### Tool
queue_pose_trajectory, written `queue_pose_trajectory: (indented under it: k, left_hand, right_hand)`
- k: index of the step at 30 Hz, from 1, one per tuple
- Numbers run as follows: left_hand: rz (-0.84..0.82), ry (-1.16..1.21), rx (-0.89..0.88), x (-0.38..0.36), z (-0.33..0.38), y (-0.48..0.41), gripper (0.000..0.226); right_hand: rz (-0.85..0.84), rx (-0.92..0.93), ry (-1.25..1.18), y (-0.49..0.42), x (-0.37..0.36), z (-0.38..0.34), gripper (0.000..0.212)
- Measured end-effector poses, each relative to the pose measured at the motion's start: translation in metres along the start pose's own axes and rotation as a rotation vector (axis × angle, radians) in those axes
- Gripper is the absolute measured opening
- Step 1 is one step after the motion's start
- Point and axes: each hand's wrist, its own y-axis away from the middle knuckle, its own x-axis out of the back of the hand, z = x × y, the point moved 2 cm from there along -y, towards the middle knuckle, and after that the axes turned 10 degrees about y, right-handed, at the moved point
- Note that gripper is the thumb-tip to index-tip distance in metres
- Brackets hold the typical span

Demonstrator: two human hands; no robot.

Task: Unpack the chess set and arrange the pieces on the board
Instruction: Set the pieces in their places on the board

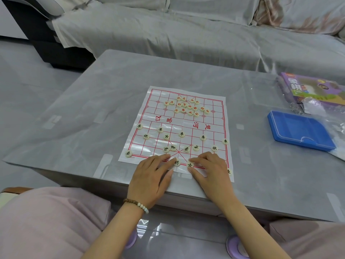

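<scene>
Though clustered, sixteen red pieces (190, 106)

The left hand (149, 176) touches one black-lettered piece (176, 162) on the paper board (184, 124). The right hand (211, 171) pinches the neighbouring piece (190, 164); red-lettered pieces (188, 106) cluster at the far end.

Layout around the board (186, 122) on the table (112, 90).
1 cluster of pieces (188, 106) on its far half, loose pieces (182, 134) across its near half; case (298, 130) and box (313, 88) to its right, sofa (186, 34) behind.

Grey-covered sofa (186, 34), glossy grey table (89, 113), grey floor (20, 77)
</scene>
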Motion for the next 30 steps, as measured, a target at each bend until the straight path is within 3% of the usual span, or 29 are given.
queue_pose_trajectory:
  k: [6,12,21,30]
  left_hand:
    - [0.007,0.048,0.009,0.001,-0.001,0.001,0.051]
    - [0.153,0.239,0.070,0.009,-0.006,-0.005,0.050]
    - [0.163,0.179,0.272,0.019,-0.020,-0.022,0.061]
    - [0.172,0.130,0.289,0.019,-0.021,-0.020,0.061]
  right_hand:
    - [-0.006,0.012,-0.029,0.001,0.003,0.000,0.022]
    - [0.022,0.030,-0.081,-0.013,0.018,-0.002,0.022]
    - [-0.054,0.104,0.084,-0.082,0.008,-0.037,0.030]
    - [-0.150,0.160,0.188,-0.119,-0.019,-0.050,0.027]
